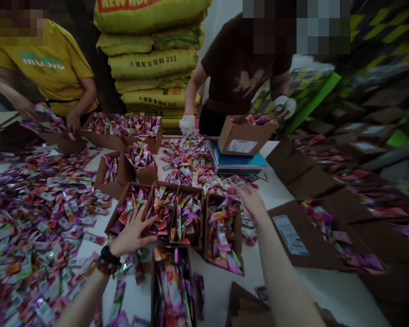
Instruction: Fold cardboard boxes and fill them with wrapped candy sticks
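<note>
The left hand is fully open, its fingers spread wide. The palm lies flat on the upright sweet packets packed in the leftmost box of a row near the middle of the table. It presses on them and grips nothing. A dark wristwatch sits on that wrist, with a beaded band just beside it.

The right hand reaches further in, over the loose packets heaped towards the far edge, just beyond the rightmost box of the row. Its back faces the camera and the fingers are out of sight, so I cannot tell whether it is closed on anything.

The row counts four open cardboard boxes side by side, all filled. A fifth box stands at the near edge, and two smaller boxes stand behind the row. One wide box is by the far edge. Another box rests on a blue-topped scale. Loose packets cover the left half of the table in numbers too great to count.

Two other people stand at the far edge. One wears a yellow shirt; the other has a dark shirt and two white gloves. About six yellow feed sacks are stacked between them.
</note>
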A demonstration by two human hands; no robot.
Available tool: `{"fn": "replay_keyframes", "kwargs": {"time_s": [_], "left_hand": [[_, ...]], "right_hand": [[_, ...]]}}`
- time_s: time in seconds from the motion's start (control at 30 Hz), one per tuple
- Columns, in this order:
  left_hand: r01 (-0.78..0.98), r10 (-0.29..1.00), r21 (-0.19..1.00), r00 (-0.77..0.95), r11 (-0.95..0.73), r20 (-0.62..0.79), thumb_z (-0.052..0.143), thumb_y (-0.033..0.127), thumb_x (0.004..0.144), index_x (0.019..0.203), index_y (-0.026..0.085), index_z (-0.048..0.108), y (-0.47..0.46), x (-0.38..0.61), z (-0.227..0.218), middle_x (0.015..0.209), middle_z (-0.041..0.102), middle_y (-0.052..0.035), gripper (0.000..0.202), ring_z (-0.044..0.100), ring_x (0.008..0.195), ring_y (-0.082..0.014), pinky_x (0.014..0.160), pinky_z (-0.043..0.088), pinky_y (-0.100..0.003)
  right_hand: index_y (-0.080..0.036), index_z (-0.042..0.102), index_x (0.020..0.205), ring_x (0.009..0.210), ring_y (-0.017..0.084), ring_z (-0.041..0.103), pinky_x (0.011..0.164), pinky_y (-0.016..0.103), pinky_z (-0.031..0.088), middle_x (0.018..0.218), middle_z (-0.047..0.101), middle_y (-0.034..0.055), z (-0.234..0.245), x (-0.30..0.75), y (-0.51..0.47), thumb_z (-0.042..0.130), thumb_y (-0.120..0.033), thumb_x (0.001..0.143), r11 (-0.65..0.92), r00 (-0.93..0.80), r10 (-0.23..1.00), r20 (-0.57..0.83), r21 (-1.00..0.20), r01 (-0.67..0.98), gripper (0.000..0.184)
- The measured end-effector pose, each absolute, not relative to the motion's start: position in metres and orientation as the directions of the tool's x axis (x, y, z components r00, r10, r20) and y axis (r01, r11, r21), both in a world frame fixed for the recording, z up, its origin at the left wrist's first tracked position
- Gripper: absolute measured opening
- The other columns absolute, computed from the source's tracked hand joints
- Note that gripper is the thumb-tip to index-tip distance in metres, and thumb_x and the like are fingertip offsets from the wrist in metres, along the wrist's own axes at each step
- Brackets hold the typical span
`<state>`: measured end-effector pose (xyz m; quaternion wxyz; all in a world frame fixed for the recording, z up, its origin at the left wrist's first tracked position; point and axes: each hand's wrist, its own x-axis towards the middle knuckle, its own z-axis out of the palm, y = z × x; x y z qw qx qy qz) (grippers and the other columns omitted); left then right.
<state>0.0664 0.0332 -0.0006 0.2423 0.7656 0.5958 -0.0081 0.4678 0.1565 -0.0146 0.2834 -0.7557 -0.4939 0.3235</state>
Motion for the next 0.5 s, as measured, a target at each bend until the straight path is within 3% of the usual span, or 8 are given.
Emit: {"fn": "replay_keyframes", "kwargs": {"time_s": [0.07,0.13,0.2,0.27,0.4,0.5], "left_hand": [[0.919,0.917,0.341,0.298,-0.2,-0.264,0.051,0.063,0.087,0.147,0.035,0.041,0.031,0.07,-0.005,0.163,-0.008,-0.008,0.067,-0.001,0.148,-0.0383,0.118,0.014,-0.058],[0.925,0.925,0.314,0.296,-0.216,-0.236,0.048,0.066,0.086,0.147,0.034,0.041,0.03,0.073,-0.009,0.163,-0.005,-0.0098,0.069,0.004,0.148,-0.0382,0.117,0.018,-0.059],[0.927,0.936,0.276,0.308,-0.254,-0.173,0.046,0.069,0.086,0.147,0.035,0.04,0.03,0.075,-0.013,0.163,-0.002,-0.0104,0.07,0.012,0.148,-0.0388,0.115,0.023,-0.062],[0.923,0.938,0.223,0.337,-0.313,-0.08,0.046,0.068,0.086,0.148,0.036,0.037,0.029,0.075,-0.017,0.163,-0.002,-0.0097,0.071,0.016,0.146,-0.0397,0.111,0.031,-0.063],[0.91,0.916,0.105,0.396,-0.4,0.06,0.05,0.066,0.085,0.151,0.036,0.032,0.028,0.074,-0.02,0.163,-0.001,-0.0108,0.074,0.024,0.144,-0.0411,0.099,0.047,-0.06],[0.913,0.916,0.082,0.396,-0.4,0.064,0.051,0.067,0.084,0.151,0.034,0.032,0.03,0.075,-0.019,0.163,0.003,-0.0121,0.077,0.028,0.142,-0.0417,0.095,0.05,-0.058]], "right_hand": [[-0.016,0.048,0.14,0.121,0.037,0.054,0.1,0.047,0.043,0.13,0.06,0.0184,-0.007,0.448,0.216,0.06,-0.072,0.073,-0.227,0.217,0.972,-0.094,-0.622,0.75,0.088],[-0.017,0.04,0.146,0.128,0.039,0.048,0.103,0.048,0.041,0.142,0.049,0.0207,-0.011,0.42,0.268,0.071,-0.065,0.067,0.049,-0.079,0.996,-0.046,-0.462,0.885,0.098],[-0.022,0.039,0.148,0.134,0.041,0.039,0.106,0.051,0.037,0.15,0.038,0.0198,-0.025,0.387,0.307,0.084,-0.053,0.057,0.41,-0.441,0.896,-0.062,-0.27,0.871,0.106],[-0.027,0.044,0.145,0.137,0.044,0.032,0.106,0.059,0.032,0.155,0.032,0.0178,-0.047,0.355,0.332,0.088,-0.048,0.052,0.645,-0.658,0.738,-0.15,-0.129,0.753,0.105],[-0.027,0.052,0.14,0.139,0.047,0.025,0.104,0.067,0.027,0.16,0.024,0.0128,-0.096,0.316,0.354,0.076,-0.056,0.067,0.737,-0.714,0.592,-0.374,-0.107,0.668,0.083],[-0.031,0.052,0.14,0.135,0.047,0.034,0.102,0.062,0.036,0.16,0.023,0.0103,-0.128,0.328,0.356,0.078,-0.05,0.067,0.721,-0.684,0.571,-0.454,-0.12,0.682,0.08]]}}
